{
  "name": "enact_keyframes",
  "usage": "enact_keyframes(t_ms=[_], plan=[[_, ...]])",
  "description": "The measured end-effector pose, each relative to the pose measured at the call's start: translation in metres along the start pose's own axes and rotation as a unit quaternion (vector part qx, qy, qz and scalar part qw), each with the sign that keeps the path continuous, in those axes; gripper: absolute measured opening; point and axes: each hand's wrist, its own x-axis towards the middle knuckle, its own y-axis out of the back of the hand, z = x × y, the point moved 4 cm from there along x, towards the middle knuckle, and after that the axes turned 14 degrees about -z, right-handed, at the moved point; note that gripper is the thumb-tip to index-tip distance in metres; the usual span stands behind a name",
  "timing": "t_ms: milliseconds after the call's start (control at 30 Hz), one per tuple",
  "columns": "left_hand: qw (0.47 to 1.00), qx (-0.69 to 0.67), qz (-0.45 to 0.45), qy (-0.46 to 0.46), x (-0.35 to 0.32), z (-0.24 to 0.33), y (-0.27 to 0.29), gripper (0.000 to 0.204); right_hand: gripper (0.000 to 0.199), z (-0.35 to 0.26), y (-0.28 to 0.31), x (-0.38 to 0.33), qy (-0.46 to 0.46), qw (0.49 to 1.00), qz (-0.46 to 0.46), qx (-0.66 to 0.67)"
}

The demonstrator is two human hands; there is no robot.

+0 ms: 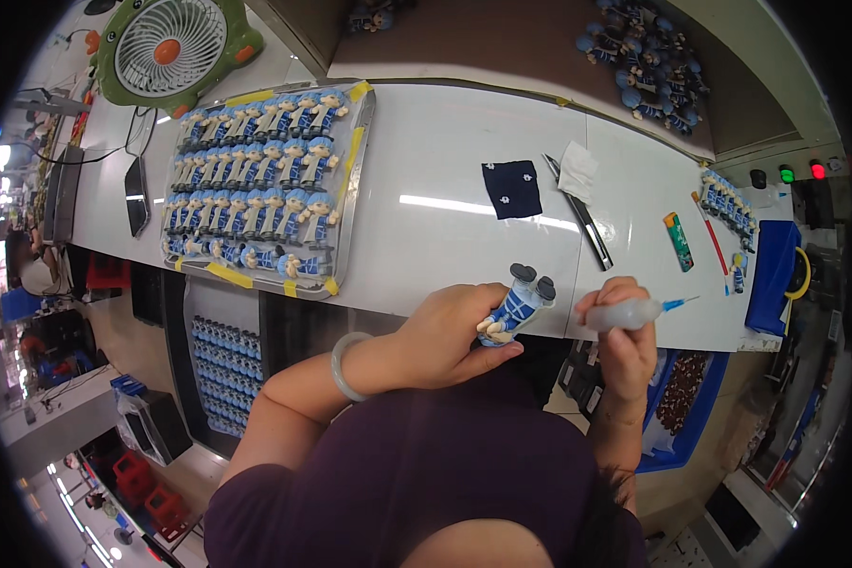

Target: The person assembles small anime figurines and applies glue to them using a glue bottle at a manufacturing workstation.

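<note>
The upper garment [426,454] is dark purple, with short sleeves [246,506] and a rounded neckline [478,521]. A smooth, pale, ring-shaped bangle [342,365] encircles the left wrist [377,363]. The left hand [450,331] and right hand [627,346] are bare. Dark hair [592,521] is visible.

held figurine [523,305] partly hidden, purple shirt [426,473] cut off below, heaped figurines [646,83] too small to tell apart

Both hands [448,333] in curled grips, apart
</note>
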Motion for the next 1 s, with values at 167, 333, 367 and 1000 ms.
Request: enact_keyframes(t_ms=[167, 333, 367, 1000], plan=[[0.998, -0.046, -0.041, 0.022, -0.006, -0.002, -0.001, 0.042, 0.034, -0.017, -0.022, 0.000, 0.049, 0.977, -0.009, -0.206], [0.979, -0.196, -0.047, 0.041, -0.009, -0.001, -0.004, 0.038, 0.036, -0.040, -0.035, 0.007, 0.098, 0.853, 0.006, -0.512], [0.972, -0.224, -0.052, 0.053, -0.010, -0.002, -0.005, 0.037, 0.034, -0.043, -0.036, 0.007, 0.112, 0.833, 0.031, -0.540], [0.976, -0.202, -0.070, 0.032, -0.005, 0.001, -0.005, 0.035, 0.028, -0.059, -0.047, -0.003, 0.138, 0.721, 0.061, -0.676]])
